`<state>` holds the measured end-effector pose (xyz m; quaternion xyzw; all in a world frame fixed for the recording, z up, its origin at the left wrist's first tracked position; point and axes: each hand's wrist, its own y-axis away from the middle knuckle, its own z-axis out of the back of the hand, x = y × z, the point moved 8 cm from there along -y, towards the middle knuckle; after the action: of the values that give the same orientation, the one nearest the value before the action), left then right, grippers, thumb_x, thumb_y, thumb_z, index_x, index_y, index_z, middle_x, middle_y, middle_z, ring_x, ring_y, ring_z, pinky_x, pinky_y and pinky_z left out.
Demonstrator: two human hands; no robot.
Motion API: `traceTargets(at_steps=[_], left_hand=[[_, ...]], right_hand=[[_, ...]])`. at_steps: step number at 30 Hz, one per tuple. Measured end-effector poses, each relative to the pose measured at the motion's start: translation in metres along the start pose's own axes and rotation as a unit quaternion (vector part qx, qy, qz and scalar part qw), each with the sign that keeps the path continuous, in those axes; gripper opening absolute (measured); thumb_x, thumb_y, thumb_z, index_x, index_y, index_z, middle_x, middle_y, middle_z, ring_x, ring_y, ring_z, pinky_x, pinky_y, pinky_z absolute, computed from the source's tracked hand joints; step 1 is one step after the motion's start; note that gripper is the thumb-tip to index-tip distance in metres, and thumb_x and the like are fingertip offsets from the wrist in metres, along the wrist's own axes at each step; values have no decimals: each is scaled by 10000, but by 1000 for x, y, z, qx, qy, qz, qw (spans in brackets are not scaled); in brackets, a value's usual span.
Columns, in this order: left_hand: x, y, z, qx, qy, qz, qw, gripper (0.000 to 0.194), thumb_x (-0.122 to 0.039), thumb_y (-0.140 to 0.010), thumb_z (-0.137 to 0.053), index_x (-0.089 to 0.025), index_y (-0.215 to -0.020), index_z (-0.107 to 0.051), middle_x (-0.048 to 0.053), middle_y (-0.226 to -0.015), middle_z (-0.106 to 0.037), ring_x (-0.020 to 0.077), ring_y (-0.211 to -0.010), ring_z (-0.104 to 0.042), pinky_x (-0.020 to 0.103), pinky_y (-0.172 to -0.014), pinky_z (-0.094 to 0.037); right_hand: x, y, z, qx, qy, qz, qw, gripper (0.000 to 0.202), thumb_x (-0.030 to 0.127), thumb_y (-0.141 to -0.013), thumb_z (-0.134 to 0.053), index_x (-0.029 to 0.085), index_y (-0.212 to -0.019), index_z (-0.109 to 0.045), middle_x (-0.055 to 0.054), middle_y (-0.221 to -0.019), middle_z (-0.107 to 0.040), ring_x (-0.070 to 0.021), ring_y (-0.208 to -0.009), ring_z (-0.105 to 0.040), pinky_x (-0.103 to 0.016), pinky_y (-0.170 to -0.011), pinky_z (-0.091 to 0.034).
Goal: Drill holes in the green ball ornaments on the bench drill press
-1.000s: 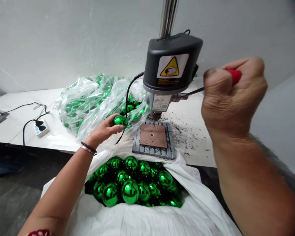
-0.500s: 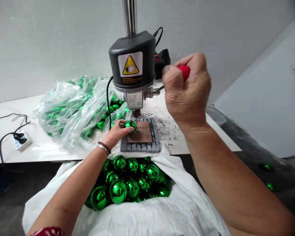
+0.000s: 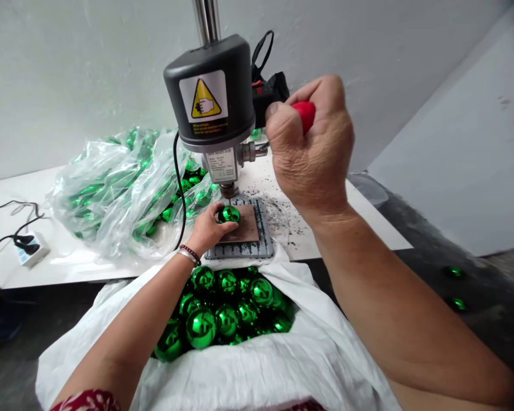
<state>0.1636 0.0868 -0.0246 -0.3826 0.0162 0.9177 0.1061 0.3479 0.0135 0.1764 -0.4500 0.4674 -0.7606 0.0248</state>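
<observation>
My left hand (image 3: 211,228) grips a shiny green ball ornament (image 3: 230,215) between thumb and fingers, on the brown board (image 3: 249,225) that lies on the grey drill base (image 3: 244,249). Directly over the ball is the bit under the chuck (image 3: 228,191) of a black bench drill (image 3: 209,97); whether the tip touches the ball I cannot tell. My right hand (image 3: 314,145) is wrapped around the red knob (image 3: 305,116) of the drill's feed lever. In front of the base, several more green balls (image 3: 201,327) sit in a white cloth sack (image 3: 248,371).
A clear plastic bag (image 3: 111,188) full of green balls lies left of the drill on the white table (image 3: 85,268). Dark shavings (image 3: 278,211) are scattered beside the base. A power strip (image 3: 32,249) with cords is at far left. Two green balls (image 3: 458,303) rest on the floor at right.
My left hand has moved the ball slightly right across the board, under the bit. My right hand stays on the knob. The whole view has shifted and tilted a little.
</observation>
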Motion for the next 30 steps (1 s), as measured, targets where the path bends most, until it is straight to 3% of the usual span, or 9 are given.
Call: traceTargets(at_steps=[6,11,24,30], left_hand=[[-20,8,-2,-15,-124,-31,992,594,-318,-674,-785,-201,-1235,-631,84,-1172,-688,291,-1062,-596,413,-952,-438],[-16,6,-7,9,-104,-11,994,626,-377,-683,-776,-204,-1264,-620,74,-1024,-724,264,-964,-633,369,-867,-476],[-12,6,-8,16,-53,-22,998,518,-346,-687,-776,-252,-1180,-650,28,-969,-732,223,-920,-646,292,-822,-488],[-8,6,-10,21,-24,-28,999,488,-343,-687,-772,-239,-1151,-660,24,-950,-731,208,-878,-653,285,-820,-494]], right_hand=[[1,2,1,3,-2,2,1000,208,306,-850,-543,162,-787,-406,41,-730,-421,-11,-646,-374,-168,-648,-344],[-2,7,3,1,10,19,1000,192,331,-868,-516,168,-808,-433,34,-729,-437,-23,-631,-389,-187,-645,-369],[-1,29,11,-32,24,63,997,131,295,-812,-494,191,-751,-445,51,-608,-435,-43,-548,-379,-208,-555,-346],[-4,40,10,-39,46,75,995,124,301,-811,-448,189,-760,-461,33,-665,-505,-51,-582,-442,-203,-576,-392]])
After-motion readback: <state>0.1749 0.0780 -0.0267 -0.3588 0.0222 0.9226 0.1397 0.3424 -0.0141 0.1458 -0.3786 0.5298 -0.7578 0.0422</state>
